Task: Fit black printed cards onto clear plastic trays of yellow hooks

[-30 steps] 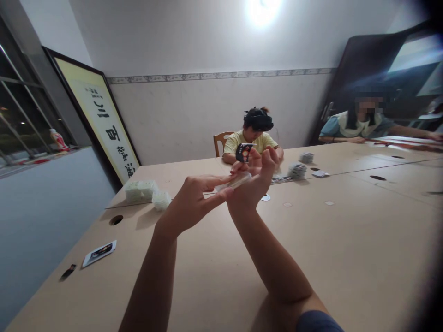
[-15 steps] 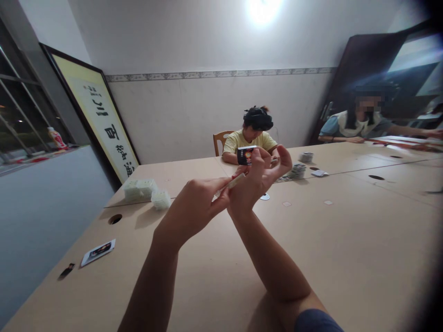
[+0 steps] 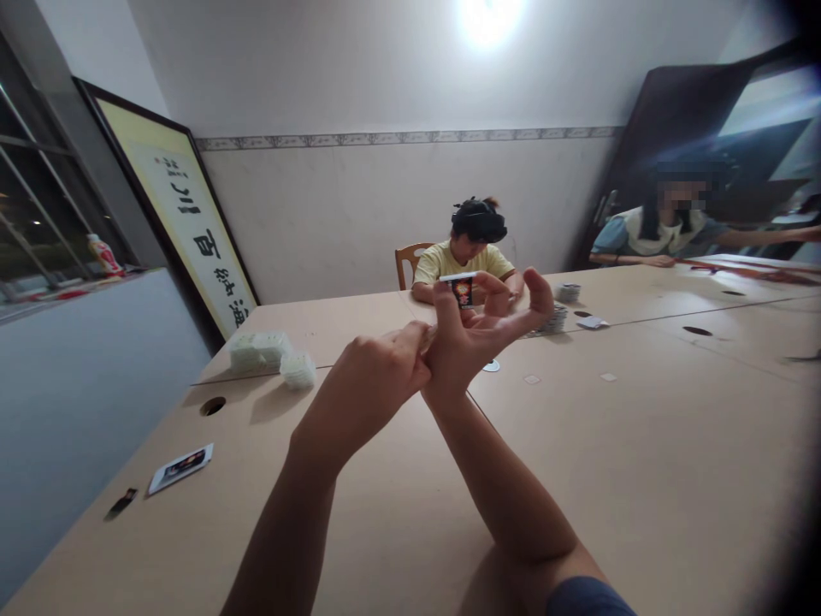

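Observation:
My right hand (image 3: pixel 463 352) is raised above the table, palm turned up. Between its thumb and a finger it pinches a small black printed card (image 3: pixel 464 293) with a white top edge and a coloured picture; the thumb covers its left part. My left hand (image 3: pixel 372 385) is closed and presses against the right palm near the wrist. Its fingertips pinch something at the right palm, but the fingers hide most of it.
A white-edged packet (image 3: pixel 181 470) and a small dark piece (image 3: pixel 121 503) lie at the left. Behind them are pale translucent stacks (image 3: pixel 260 352) and a cable hole (image 3: pixel 213 406). Across the table sits a person (image 3: pixel 442 261), with another person (image 3: pixel 660 231) farther right. Stacked pieces (image 3: pixel 568 293) stand near them.
My left fingers have closed in against the right palm, covering the pale strip that showed between the hands. The right thumb has shifted left over the black card.

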Demonstrator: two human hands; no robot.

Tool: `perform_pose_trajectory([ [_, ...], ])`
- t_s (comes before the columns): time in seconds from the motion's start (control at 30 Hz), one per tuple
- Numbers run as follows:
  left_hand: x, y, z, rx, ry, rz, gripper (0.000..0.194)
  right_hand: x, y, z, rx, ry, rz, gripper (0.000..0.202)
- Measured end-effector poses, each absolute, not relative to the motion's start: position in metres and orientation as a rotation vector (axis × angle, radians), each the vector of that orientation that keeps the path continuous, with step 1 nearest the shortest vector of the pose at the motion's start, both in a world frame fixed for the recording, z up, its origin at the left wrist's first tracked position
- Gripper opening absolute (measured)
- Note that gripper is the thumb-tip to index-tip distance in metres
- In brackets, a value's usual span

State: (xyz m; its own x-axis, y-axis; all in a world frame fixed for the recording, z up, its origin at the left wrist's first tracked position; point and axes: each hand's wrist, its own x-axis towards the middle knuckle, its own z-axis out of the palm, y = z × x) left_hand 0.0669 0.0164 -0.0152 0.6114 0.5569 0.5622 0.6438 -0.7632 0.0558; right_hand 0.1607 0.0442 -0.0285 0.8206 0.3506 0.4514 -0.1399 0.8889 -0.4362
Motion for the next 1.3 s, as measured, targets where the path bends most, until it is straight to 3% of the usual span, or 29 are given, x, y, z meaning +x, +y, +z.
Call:
perform_pose_trajectory([
  [0.2, 0.063, 0.017, -0.015, -2.672, -0.966, -0.887, 0.013, 0.158, 0.043, -0.03, -0.419, -0.57, 0.29, 0.074],
  [0.5, 0.059, 0.014, -0.013, -2.696, -1.012, -0.843, 0.014, 0.151, 0.041, -0.031, -0.372, -0.589, 0.226, 0.069],
  [0.67, 0.053, 0.009, -0.011, -2.884, -0.98, -1.046, 0.022, 0.152, 0.038, -0.03, -0.372, -0.591, 0.206, 0.065],
  [1.3, 0.026, 0.011, -0.009, -2.625, -1.071, -1.291, 0.028, 0.143, 0.061, -0.042, -0.174, -0.758, 0.495, 0.056],
])
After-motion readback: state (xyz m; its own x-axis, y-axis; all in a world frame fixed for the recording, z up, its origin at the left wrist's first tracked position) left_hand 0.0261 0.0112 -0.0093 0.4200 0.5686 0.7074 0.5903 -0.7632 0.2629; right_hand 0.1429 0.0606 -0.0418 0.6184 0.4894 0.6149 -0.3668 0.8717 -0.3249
